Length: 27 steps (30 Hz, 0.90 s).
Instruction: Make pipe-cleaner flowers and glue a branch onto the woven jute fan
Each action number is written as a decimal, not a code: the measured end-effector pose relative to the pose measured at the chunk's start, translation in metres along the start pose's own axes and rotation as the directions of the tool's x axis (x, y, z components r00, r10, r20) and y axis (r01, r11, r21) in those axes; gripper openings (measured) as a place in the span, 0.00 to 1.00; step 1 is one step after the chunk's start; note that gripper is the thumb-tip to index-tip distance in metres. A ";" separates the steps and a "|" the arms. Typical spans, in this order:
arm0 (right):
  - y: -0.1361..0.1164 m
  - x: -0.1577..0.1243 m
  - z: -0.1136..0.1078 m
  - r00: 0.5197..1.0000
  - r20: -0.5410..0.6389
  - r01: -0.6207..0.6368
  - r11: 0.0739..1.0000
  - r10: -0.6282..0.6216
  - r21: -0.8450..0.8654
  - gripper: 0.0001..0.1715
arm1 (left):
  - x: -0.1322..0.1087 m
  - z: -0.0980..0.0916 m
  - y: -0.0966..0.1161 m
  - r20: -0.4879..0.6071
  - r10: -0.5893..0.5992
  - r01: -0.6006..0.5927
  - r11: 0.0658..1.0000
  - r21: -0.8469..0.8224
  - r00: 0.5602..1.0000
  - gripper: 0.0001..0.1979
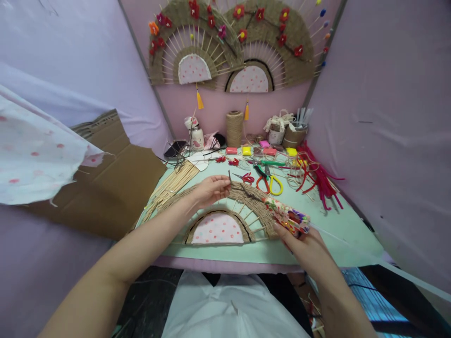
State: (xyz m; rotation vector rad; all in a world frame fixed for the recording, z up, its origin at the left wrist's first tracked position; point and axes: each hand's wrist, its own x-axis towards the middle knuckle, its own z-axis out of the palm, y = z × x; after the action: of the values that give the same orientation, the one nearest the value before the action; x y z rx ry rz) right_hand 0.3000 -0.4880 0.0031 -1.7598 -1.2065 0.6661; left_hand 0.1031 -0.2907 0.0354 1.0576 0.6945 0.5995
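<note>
My left hand [213,189] is closed in a pinch on a short dark twig [229,175] that stands up from the fingertips. It is over the top of a fan-shaped piece wrapped in brown twine [262,211], which lies on the table. The fan has thin stick ribs and a white half-circle with pink dots [218,229] at its base. In my right hand [306,246] is a flower-patterned glue gun [287,216], its nozzle pointing left over the fan's upper right, close to a dark branch [246,191] there. Whether the nozzle touches it, I cannot tell.
Red-handled scissors [248,178] and pliers with yellow and red handles [276,185] lie behind the fan. Bamboo sticks [174,185] are at left, red pipe cleaners [322,180] at right. A twine spool [234,129] stands behind. A white cord [352,246] trails right.
</note>
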 end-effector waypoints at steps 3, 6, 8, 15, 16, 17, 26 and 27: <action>-0.011 0.001 0.008 0.999 0.040 0.030 0.999 -0.031 0.038 0.27 | -0.010 0.008 -0.010 0.032 -0.041 0.043 0.998 -0.048 0.999 0.13; -0.019 0.001 0.017 0.995 0.081 0.054 0.998 -0.057 0.044 0.26 | -0.016 0.014 -0.018 0.047 -0.055 0.057 0.997 -0.059 0.997 0.14; -0.022 0.000 0.022 0.992 0.080 0.092 0.995 -0.095 0.038 0.26 | -0.018 0.016 -0.022 0.054 -0.046 0.048 0.998 -0.042 0.997 0.14; -0.022 -0.001 0.034 0.981 0.075 0.179 0.984 -0.180 0.026 0.25 | -0.023 0.015 -0.027 0.055 -0.013 0.015 0.999 -0.044 0.998 0.14; -0.021 -0.002 0.036 0.980 0.084 0.179 0.983 -0.181 0.026 0.25 | -0.025 0.015 -0.027 0.052 -0.008 0.011 0.999 -0.044 0.999 0.14; -0.020 -0.003 0.037 0.979 0.090 0.179 0.984 -0.181 0.024 0.25 | -0.027 0.014 -0.027 0.046 -0.002 0.004 0.999 -0.044 0.999 0.14; -0.026 -0.010 0.044 0.969 0.137 0.201 0.979 -0.203 0.033 0.24 | -0.055 -0.009 -0.032 -0.132 0.034 -0.037 0.999 -0.023 0.991 0.13; -0.026 -0.010 0.044 0.969 0.141 0.200 0.979 -0.202 0.032 0.24 | -0.056 -0.011 -0.034 -0.134 0.042 -0.042 0.999 -0.003 0.990 0.13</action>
State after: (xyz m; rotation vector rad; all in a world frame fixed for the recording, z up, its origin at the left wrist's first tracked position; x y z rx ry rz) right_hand 0.2487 -0.4775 0.0046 -1.5698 -1.4509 0.6896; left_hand 0.0625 -0.3376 0.0131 1.0351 0.7887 0.7136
